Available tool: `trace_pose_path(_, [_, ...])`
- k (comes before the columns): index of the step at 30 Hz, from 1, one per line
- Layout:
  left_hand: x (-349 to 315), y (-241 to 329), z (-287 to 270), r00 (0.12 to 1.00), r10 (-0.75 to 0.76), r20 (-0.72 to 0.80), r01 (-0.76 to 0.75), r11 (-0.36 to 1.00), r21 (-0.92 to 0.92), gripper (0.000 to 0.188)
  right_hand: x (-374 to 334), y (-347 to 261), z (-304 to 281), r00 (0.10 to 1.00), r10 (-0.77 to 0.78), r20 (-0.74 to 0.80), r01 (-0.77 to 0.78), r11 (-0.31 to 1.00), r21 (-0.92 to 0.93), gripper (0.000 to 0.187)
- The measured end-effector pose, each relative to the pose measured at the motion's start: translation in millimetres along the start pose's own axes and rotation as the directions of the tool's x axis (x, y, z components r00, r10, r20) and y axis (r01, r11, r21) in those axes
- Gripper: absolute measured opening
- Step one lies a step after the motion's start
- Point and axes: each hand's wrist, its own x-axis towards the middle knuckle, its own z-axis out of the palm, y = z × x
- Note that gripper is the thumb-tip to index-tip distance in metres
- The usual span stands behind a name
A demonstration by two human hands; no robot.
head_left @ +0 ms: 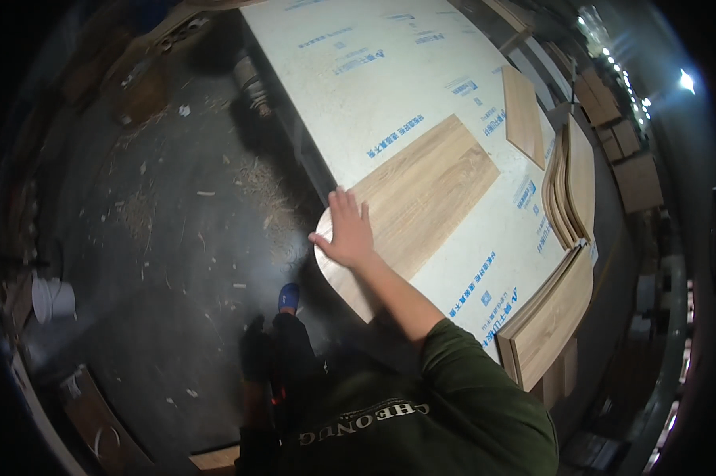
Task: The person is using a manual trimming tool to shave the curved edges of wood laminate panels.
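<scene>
My right hand (347, 230) lies flat near the rounded end of a wood-grain board (425, 186), fingers stretched out and the thumb by the curved edge. That board rests on a large white sheet-covered worktable (358, 87) with blue print, its rounded end reaching past the table's left side. Down beside my body hangs my left hand (255, 349), a dark shape that looks gloved; its fingers blend into the shadow, so I cannot make out whether it holds anything.
A smaller wood-grain board (523, 119) lies farther up the table. Along the right edge stand curved-edge boards (568, 186) and another board stack (544, 325). Wood shavings (262, 194) litter the floor; a white bucket (52, 300) stands at left. Cardboard boxes (637, 181) are piled beyond the table.
</scene>
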Motion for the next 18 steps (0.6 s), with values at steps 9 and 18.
trace_pose_path(9, [100, 74, -40, 0.847, -0.344, 0.405, 0.494, 0.790, -0.362, 0.045, 75, 100, -11, 0.743, 0.615, -0.265, -0.639, 0.769, -0.010, 0.091])
trace_pose_path(18, [239, 140, 59, 0.762, -0.008, 0.648, 0.277, 0.908, -0.314, 0.024, -45, -53, 26, 0.960, 0.279, -0.013, -0.279, 0.959, -0.042, 0.079])
